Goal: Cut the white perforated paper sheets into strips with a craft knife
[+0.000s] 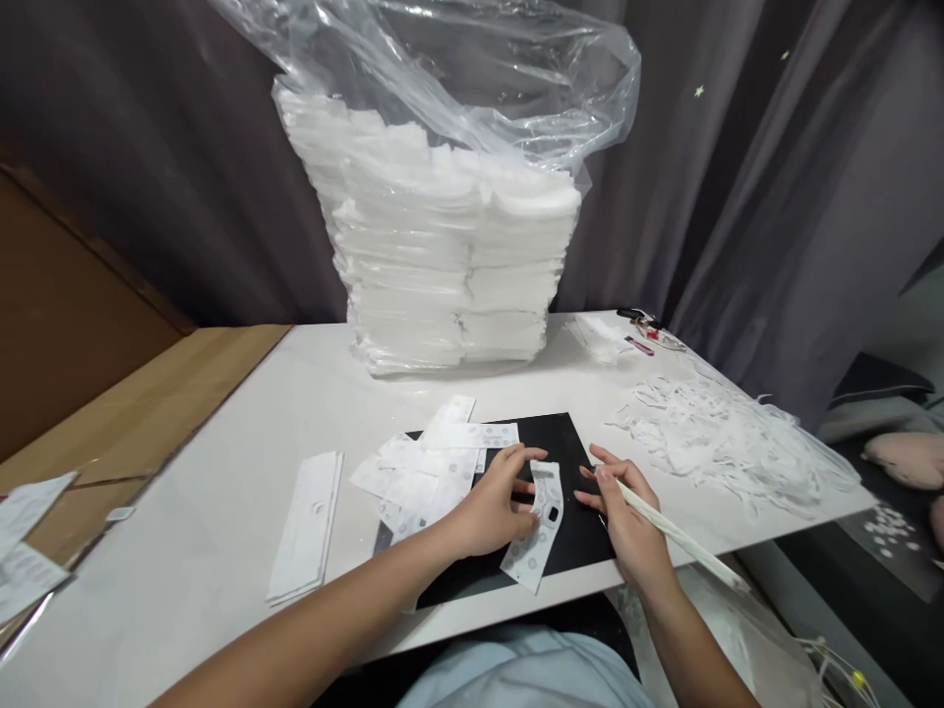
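Note:
My left hand (491,506) rests on a black mat (567,442) and pins a narrow white strip (537,541) with punched holes, fingers curled over its upper end. My right hand (626,516) sits just to the right of the strip and grips a long thin white stick (682,539) like a pen, its tip near the strip's top. A loose pile of similar white sheets (432,462) lies on the mat's left part, touching my left hand.
A tall stack of white sheets in a clear plastic bag (449,206) stands at the table's back. A neat stack of strips (308,521) lies left of the mat. Tangled white offcuts (727,438) cover the right side. Brown cardboard (133,413) lies left.

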### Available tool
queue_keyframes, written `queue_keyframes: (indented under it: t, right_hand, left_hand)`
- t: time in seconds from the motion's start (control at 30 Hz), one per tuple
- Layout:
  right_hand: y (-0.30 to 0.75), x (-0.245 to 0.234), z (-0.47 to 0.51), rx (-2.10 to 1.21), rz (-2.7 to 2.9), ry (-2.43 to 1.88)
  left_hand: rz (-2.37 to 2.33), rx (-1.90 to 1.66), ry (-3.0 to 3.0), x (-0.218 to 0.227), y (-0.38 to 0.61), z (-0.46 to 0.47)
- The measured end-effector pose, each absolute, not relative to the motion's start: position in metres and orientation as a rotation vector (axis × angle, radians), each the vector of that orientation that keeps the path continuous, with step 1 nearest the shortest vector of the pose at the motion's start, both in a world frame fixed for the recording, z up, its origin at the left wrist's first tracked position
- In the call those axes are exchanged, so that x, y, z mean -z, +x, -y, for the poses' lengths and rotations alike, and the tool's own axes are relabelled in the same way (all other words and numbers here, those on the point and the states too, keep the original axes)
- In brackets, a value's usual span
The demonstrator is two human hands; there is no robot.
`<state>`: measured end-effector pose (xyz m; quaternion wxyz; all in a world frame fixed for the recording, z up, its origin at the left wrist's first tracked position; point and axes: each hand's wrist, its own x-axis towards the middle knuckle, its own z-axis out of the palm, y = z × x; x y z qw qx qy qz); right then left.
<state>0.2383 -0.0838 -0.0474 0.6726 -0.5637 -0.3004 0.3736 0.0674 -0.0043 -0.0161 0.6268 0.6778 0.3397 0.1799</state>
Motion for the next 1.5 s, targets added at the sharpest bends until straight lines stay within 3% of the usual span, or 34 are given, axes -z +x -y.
queue_keyframes:
  t: [0.2,0.4,0.57,0.73,1.1,1.27,1.5]
  right_hand:
    - [0.234,0.049,0.083,-1.059,0.746,-1.21]
    - [0.232,0.049,0.08,-0.562,0.973,-1.323]
    - [0.22,0.05,0.082,-0.899,0.902,-1.206]
    - [0.216,0.049,0.083,-0.981,0.961,-1.196]
    - [0.214,0.027,0.093,-0.593,1.508,-1.151]
    - [0.219,0.023,0.098,-0.352,1.381,-1.184]
    - [0.22,0.016,0.102,-0.454,1.62,-1.149]
  left_hand:
    - [-0.711,-0.446,1.618,-0.009,0.053,-0.005]
    - [-0.82,-0.293,2.69,-0.042,0.053,-0.011]
    - [-0.667,-0.004,3.03,-0.052,0.065,-0.016]
    - [-0.562,-0.083,2.836,-0.05,0.06,-0.022]
    - [-0.572,-0.305,2.337,-0.044,0.051,-0.03]
    - [-0.644,-0.382,2.142,-0.043,0.051,-0.029]
    - [-0.652,-0.393,1.933,-0.041,0.051,-0.029]
